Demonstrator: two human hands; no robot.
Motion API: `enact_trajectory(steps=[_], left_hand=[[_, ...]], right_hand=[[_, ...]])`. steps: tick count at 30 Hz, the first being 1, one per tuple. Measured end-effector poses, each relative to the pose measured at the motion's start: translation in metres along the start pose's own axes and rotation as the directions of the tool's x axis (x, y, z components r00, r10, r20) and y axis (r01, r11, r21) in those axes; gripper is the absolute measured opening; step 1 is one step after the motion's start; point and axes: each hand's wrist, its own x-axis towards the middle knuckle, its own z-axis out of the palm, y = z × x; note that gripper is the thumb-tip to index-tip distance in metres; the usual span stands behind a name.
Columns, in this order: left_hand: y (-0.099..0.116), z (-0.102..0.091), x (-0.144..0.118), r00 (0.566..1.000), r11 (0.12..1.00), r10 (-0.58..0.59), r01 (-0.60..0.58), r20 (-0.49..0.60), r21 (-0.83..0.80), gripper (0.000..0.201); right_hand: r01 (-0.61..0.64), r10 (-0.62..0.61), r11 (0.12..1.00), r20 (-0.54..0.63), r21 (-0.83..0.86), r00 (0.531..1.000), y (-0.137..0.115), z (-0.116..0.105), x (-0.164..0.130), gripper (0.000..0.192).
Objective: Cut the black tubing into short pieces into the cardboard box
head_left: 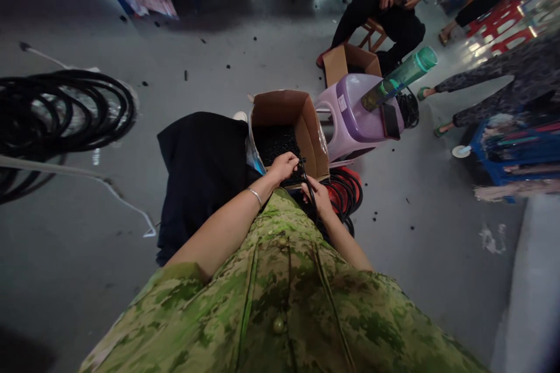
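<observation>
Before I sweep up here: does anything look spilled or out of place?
Yes. Small black bits lie scattered over the grey floor, right of the cardboard box and farther back. A green bottle rests tilted on the purple stool.

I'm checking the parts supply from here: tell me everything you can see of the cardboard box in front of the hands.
The cardboard box is plain brown, open on top with its flaps standing up. It sits on the person's lap, tilted, beside a purple plastic stool. Inside lies a mass of small black pieces, too fine to identify. The left hand rests at its near edge over the contents; the right hand holds a black cable just below it.
</observation>
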Motion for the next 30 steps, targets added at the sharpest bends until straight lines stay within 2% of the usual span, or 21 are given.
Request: enact_trajectory(steps=[10,16,23,26,30], left_hand=[[-0.003,-0.001,0.003,0.997,0.998,-0.059,0.059,-0.042,0.004,0.017],[0.0,0.0,0.002,0.995,0.996,-0.085,0.085,-0.052,0.014,0.012],[-0.001,0.0,0.002,0.995,0.996,-0.087,0.087,-0.05,0.016,0.014],[-0.004,0.0,0.004,0.996,0.998,-0.056,0.058,-0.064,0.024,0.014],[-0.004,0.0,0.006,0.996,0.999,-0.029,0.031,-0.08,0.032,0.014]], right_hand=[[0.101,-0.105,0.979,-0.011,-0.179,0.994,0.002,0.011,-0.003,0.046],[0.1,-0.109,0.98,-0.045,-0.172,0.993,0.01,0.018,-0.003,0.049],[0.112,-0.131,0.968,-0.071,-0.226,0.989,0.019,0.013,0.002,0.053],[0.097,-0.111,0.973,-0.058,-0.209,0.992,0.019,0.009,0.004,0.055],[0.099,-0.096,0.989,0.029,-0.108,0.995,0.013,0.006,0.007,0.056]])
